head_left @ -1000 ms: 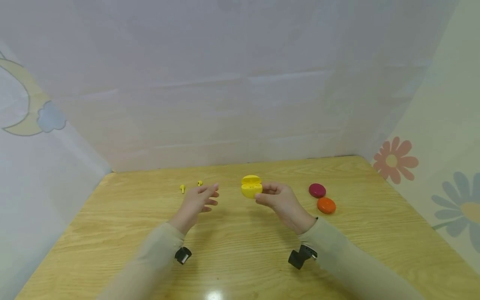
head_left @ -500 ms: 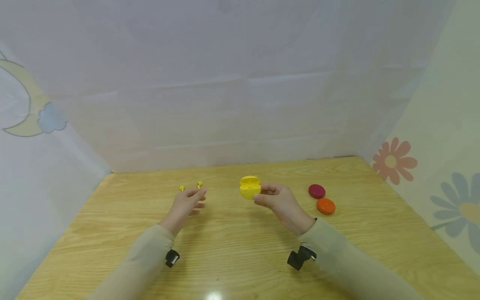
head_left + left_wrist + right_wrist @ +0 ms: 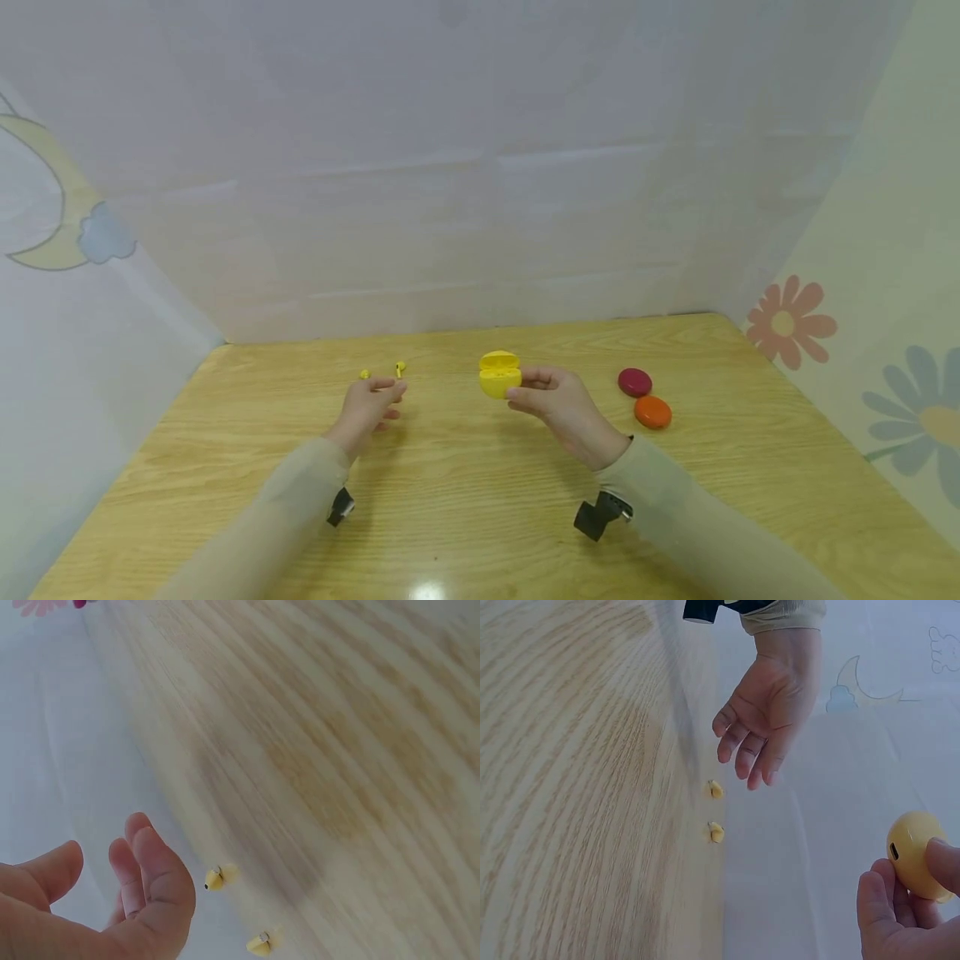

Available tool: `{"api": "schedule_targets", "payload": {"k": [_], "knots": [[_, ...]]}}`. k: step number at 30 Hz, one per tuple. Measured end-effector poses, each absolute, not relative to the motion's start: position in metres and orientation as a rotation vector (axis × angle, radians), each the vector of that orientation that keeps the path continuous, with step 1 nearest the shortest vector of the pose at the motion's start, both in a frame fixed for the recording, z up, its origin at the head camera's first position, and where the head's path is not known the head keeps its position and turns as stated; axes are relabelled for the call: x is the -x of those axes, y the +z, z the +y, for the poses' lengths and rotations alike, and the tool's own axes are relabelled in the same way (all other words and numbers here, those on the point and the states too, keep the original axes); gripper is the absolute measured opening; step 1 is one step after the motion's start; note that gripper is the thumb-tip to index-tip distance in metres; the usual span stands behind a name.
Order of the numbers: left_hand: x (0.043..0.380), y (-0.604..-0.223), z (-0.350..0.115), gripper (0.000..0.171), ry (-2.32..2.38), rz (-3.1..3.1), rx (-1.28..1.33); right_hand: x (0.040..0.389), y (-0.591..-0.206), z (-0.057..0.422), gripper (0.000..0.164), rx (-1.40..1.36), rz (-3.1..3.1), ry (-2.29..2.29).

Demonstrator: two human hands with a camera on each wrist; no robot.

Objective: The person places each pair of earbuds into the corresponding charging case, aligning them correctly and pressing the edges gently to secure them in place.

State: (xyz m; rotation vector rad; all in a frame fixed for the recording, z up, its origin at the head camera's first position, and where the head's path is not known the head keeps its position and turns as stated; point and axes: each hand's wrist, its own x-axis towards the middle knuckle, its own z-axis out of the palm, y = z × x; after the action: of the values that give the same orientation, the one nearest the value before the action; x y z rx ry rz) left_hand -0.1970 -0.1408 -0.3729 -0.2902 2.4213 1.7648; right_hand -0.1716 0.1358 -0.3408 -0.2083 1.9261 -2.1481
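In the head view my right hand (image 3: 558, 404) grips a yellow earbud case (image 3: 499, 383) by its right side, its lid raised. The right wrist view shows the underside of this case (image 3: 915, 855), with a dark charging port, between thumb and fingers. My left hand (image 3: 363, 410) hovers over the table with loosely bent fingers and holds nothing; its thumb and fingertips are apart in the left wrist view. Just beyond it lie two yellow earbuds: the right earbud (image 3: 400, 367) shows its stem, while the left earbud (image 3: 365, 374) is partly hidden behind the fingers.
A dark pink round case (image 3: 635, 382) and an orange round case (image 3: 653, 412) lie side by side on the right of the wooden table (image 3: 480, 500). Pale cloth walls (image 3: 480, 208) stand behind the table and at both sides.
My left hand has moved left and toward the earbuds, covering part of the left one. The right hand keeps the earbud case nearly in place, shifted very slightly left.
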Motion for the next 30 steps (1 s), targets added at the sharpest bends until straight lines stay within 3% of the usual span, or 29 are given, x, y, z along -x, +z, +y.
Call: {"api": "schedule_targets", "payload": {"k": [30], "knots": [[0.251, -0.389, -0.142, 0.039, 1.621, 2.396, 0.531, 0.173, -0.343, 0.135, 0.036, 0.243, 1.902, -2.171]]}}
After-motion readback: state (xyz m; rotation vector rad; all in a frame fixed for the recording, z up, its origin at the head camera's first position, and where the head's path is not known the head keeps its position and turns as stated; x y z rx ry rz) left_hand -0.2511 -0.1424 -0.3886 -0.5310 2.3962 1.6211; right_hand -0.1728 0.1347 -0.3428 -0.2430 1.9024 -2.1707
